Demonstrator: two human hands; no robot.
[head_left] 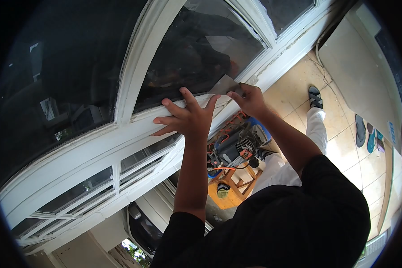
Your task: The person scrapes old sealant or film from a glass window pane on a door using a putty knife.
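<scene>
My left hand [190, 115] is spread against the white window frame [143, 119], its fingers apart and holding nothing. My right hand [251, 99] pinches a thin, flat grey plate [225, 86] between thumb and fingers. The plate lies close to the lower edge of the dark glass pane [187, 58], beside the white frame. The tip of my left thumb is near the plate's lower edge; whether they touch is hard to tell.
Below the window, a wooden stool [228, 192] stands near a blue container [261, 127] with cables and tools. Several sandals [360, 130] lie on the tiled floor [344, 147]. A large pale panel [366, 67] is at the right.
</scene>
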